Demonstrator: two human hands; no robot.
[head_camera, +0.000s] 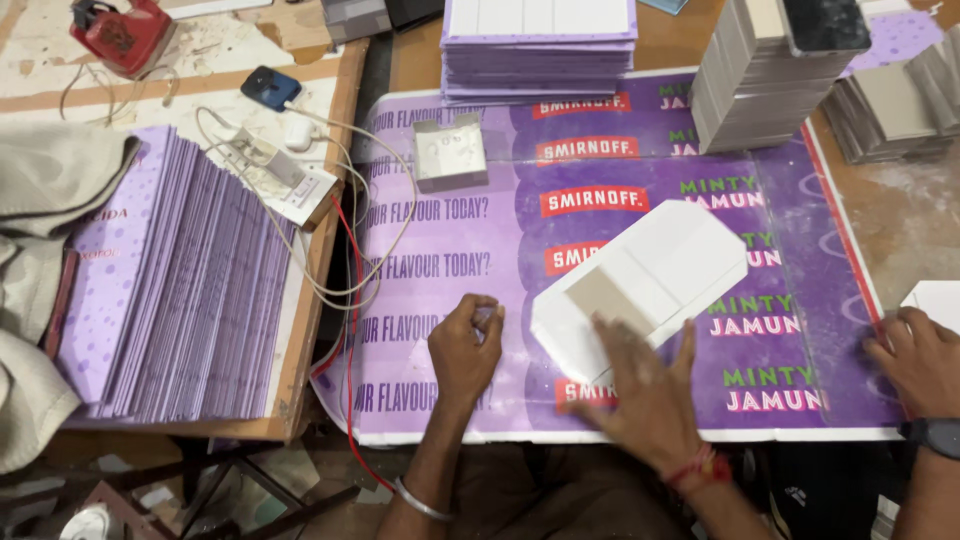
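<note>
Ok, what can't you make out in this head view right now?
- Left hand: closed over something small; its fingers hide what it is.
- White card blank: the near corner lies under the right hand.
- Another person's hand, right edge: the frame cuts the white sheet beside it.
- Grey board stacks: tops cut off by the upper edge.

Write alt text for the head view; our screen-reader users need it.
A person's right hand presses flat on a white die-cut card sheet lying on a purple printed table cover, while the left hand rests fisted beside it. A co-worker's hand touches the cover's right edge; fanned purple sheets lie left.
</note>
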